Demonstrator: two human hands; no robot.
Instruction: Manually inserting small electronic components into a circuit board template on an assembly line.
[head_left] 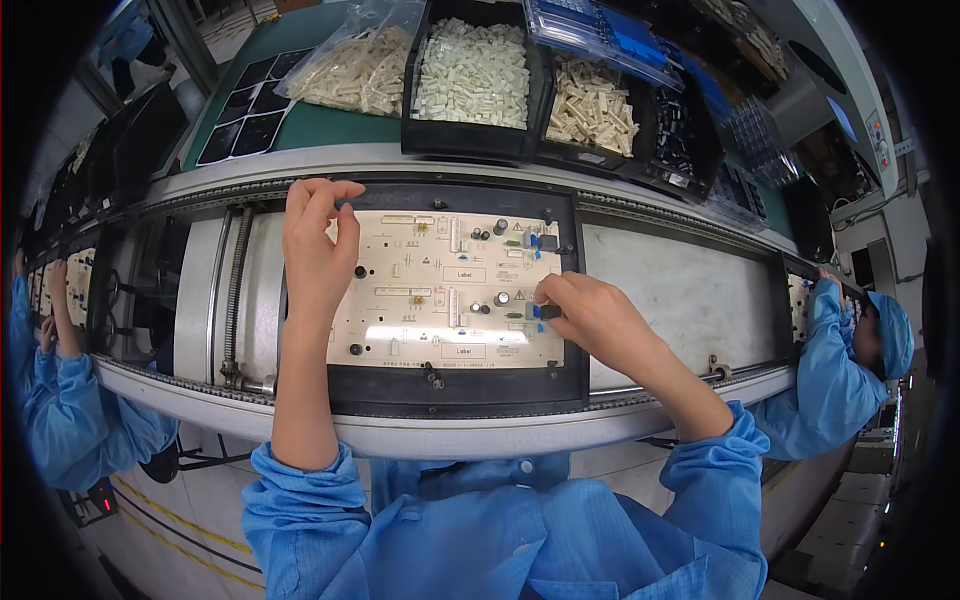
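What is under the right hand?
By the right hand, a blue component and part of a black component show over the circuit board; whatever the hand covers cannot be seen.

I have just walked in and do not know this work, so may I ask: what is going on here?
A person in a blue jacket is working on a pale circuit board in a black frame. The right hand has its fingers at a small dark part near the board's right edge; gripping or pressing, I cannot tell. The left hand is open by the upper left corner.
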